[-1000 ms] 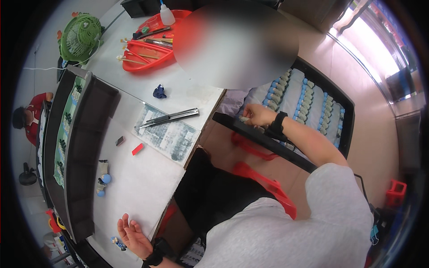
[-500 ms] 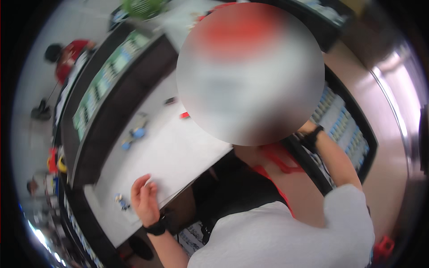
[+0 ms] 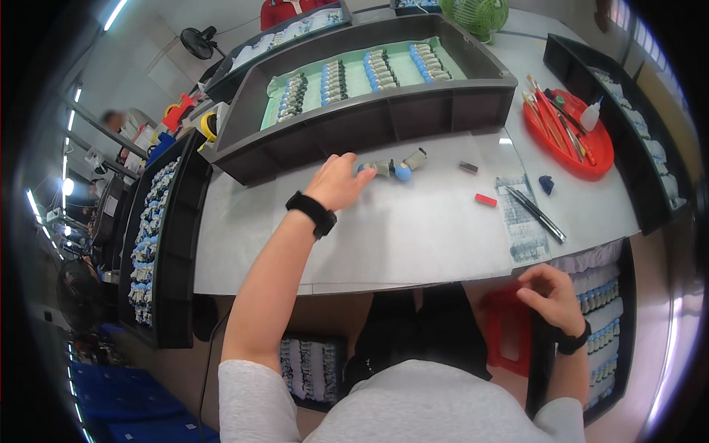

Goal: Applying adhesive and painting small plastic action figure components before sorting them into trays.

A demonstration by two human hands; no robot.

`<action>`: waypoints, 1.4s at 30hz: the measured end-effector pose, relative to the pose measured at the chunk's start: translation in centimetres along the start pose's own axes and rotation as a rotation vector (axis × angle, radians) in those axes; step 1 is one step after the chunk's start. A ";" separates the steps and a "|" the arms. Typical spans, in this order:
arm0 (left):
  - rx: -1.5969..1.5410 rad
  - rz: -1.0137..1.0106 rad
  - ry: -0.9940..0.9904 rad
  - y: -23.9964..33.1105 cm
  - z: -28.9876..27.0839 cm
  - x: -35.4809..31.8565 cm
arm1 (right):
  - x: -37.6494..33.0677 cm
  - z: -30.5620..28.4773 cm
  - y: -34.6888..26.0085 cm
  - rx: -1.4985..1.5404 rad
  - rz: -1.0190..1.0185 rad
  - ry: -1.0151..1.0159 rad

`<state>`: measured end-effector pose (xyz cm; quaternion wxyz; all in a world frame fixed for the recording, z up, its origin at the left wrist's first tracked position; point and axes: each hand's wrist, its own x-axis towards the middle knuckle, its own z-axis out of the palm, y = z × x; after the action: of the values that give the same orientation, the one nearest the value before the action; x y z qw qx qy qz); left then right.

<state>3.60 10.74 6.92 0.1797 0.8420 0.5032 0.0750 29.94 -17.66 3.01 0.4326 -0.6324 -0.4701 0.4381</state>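
Observation:
My left hand (image 3: 338, 183) reaches over the white tabletop (image 3: 413, 236), thumb and fingers apart. Between its thumb and index finger lies the end of a small figurine (image 3: 382, 168) with a blue head and beige body; the hand partly covers it, and whether they touch is hard to see. Just to the right lies a second blue-headed figurine (image 3: 411, 164). My right hand (image 3: 554, 297) hovers by the front right table edge, fingers loosely curled, thumb apart, with nothing visible in it.
A dark tray (image 3: 384, 111) of figurine rows stands behind. Further trays stand left (image 3: 177, 244) and lower right (image 3: 628, 295). On the right lie a red bowl (image 3: 605, 159) of brushes, pens (image 3: 538, 214), a red block (image 3: 485, 200) and a dark block (image 3: 468, 167).
My view has swung round and levelled. My left hand has moved from the table's left end to the figurines; my right arm has come back from reaching out on the right.

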 end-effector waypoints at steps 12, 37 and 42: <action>-1.189 0.127 -0.233 1.5 1.1 -7.4 | 6.7 9.2 -4.5 0.272 -0.345 0.040; -1.509 0.010 -0.028 1.7 7.0 -10.4 | 10.0 14.0 -2.7 0.265 -0.305 -0.168; -0.644 0.041 0.115 0.2 3.3 -10.8 | 9.4 12.9 -4.7 0.140 -0.310 -0.174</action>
<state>-0.50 0.45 4.56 0.4064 0.7462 0.4461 0.2811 18.17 -5.91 3.06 0.4954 -0.4805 -0.5660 0.4508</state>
